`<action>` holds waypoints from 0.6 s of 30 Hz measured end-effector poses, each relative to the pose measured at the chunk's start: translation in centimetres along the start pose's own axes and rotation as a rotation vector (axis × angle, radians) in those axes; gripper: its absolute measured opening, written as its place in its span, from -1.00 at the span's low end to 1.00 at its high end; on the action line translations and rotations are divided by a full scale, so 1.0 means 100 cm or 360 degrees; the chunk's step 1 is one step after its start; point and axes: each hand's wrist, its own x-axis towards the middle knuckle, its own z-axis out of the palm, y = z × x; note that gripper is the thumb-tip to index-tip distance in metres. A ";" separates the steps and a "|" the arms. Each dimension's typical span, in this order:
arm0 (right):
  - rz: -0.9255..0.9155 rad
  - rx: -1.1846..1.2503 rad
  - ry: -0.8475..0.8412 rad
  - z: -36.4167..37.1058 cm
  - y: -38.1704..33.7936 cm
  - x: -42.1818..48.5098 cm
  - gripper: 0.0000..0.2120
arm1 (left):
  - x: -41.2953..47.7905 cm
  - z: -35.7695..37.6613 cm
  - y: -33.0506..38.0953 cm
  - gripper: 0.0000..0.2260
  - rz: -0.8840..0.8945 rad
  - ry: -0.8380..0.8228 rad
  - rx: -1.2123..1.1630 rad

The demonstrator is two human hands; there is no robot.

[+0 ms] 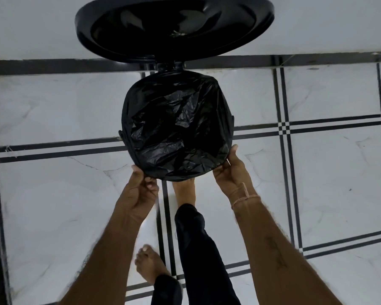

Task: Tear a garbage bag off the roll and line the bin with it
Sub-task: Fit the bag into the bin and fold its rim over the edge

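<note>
bag (178,126): black, in the bin (169,66), mouth folded out over the rim all round, crumpled and sagging inside
bin: round, black, stands on the floor (317,183), body mostly hidden by the bag (only the hinge and two side nubs show)
lid (174,25): black, swung up and back at the far side
left hand (141,190): at the near-left rim, fingers curled, thumb on top, pinches the bag's folded edge
right hand (229,175): at the near-right rim, thumb up along the side, grips the bag's edge
right wrist: thin thread band (244,199)
feet: one bare foot (185,190) at the bin's near side, toes hidden under it; other foot (150,267) further back
floor: white marbled tiles, black double lines
</note>
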 end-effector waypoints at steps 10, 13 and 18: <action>-0.0045 -0.0295 0.0092 0.021 -0.023 0.018 -0.67 | 0.015 0.009 0.010 -0.89 -0.0037 0.0337 0.0215; -0.0036 -0.0416 0.0053 0.025 -0.037 0.013 -0.65 | 0.013 0.015 0.023 -0.68 0.0106 0.0299 0.0110; -0.0019 -0.0498 0.0166 0.045 -0.048 0.024 -0.71 | 0.018 0.032 0.050 -0.66 0.0114 0.0348 0.0355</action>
